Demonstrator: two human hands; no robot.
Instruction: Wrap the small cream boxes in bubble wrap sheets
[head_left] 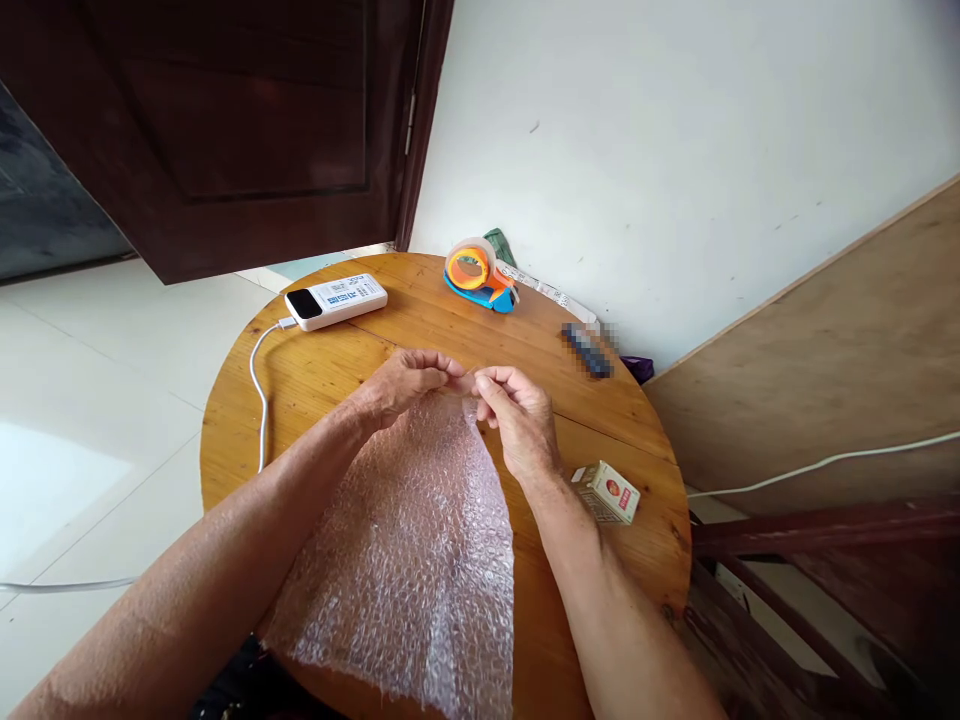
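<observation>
A sheet of clear bubble wrap (420, 540) lies across the round wooden table (300, 385), its near end hanging past the front edge. My left hand (416, 382) pinches the far edge of the sheet between thumb and fingers. Right beside it, my right hand (517, 410) is closed on the same edge near the corner, fingertips almost touching those of the left. To the right of my right forearm stands a small cream-coloured box (607, 492) with a red mark on its side.
A white power bank (337, 302) with a plugged-in cable (259, 380) sits at the back left. Behind my hands is a tape dispenser (480, 275) in blue and orange. A dark, pixelated object (587, 350) lies near the wall. A dark door (262, 130) stands beyond.
</observation>
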